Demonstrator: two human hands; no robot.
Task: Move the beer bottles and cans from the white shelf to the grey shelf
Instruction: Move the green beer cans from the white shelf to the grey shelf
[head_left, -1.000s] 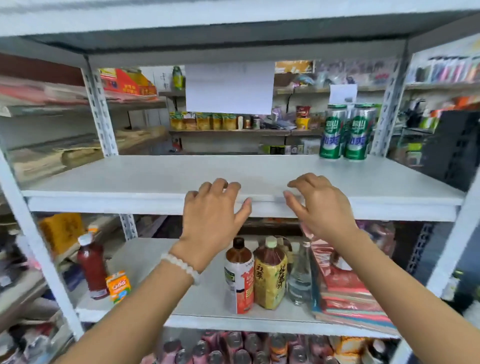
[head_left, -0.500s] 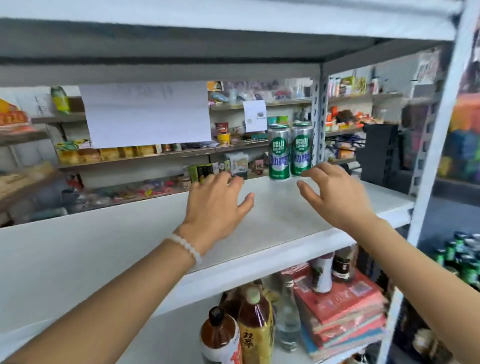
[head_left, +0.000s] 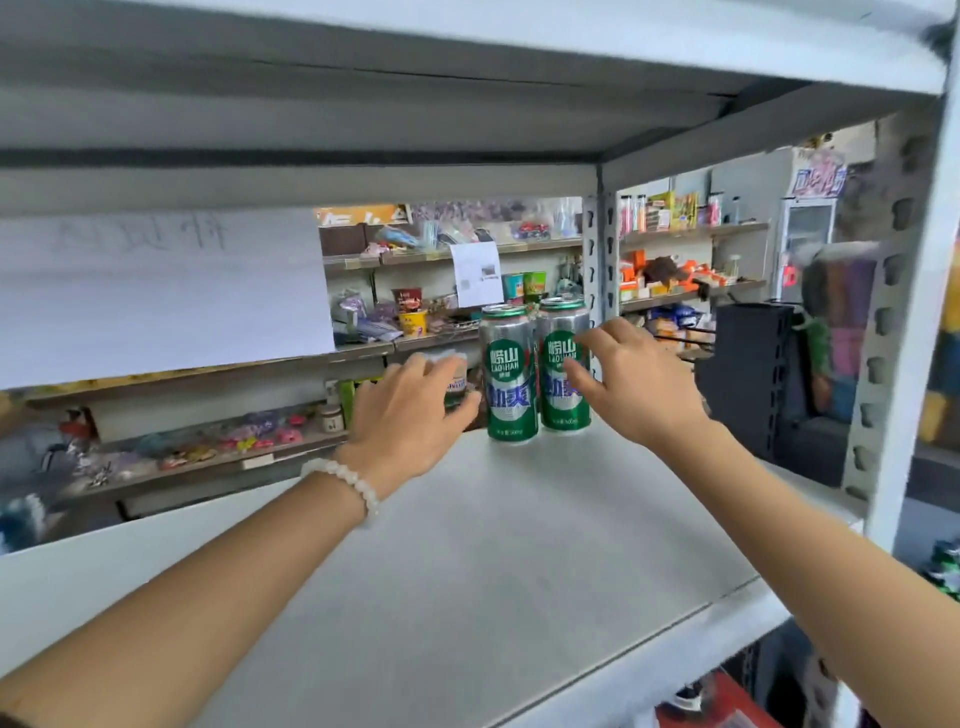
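Note:
Two tall green-and-silver beer cans stand side by side at the back right of the white shelf board (head_left: 467, 571): a left can (head_left: 508, 374) and a right can (head_left: 560, 364). My left hand (head_left: 410, 415), with a white bead bracelet on the wrist, reaches over the shelf just left of the left can, fingers relaxed and spread, its thumb close to the can. My right hand (head_left: 634, 384) hovers at the right can's right side, fingers spread, fingertips at or near the can's label. Neither hand holds anything.
A perforated metal upright (head_left: 592, 291) stands right behind the cans, and another post (head_left: 898, 322) frames the shelf's right front corner. A large white paper sheet (head_left: 161, 296) hangs at the back left. Shelves of small goods (head_left: 447, 291) fill the background.
Both hands have reached forward from the shelf's front edge toward the two cans. The view has swung closer and to the right, so the cans appear larger.

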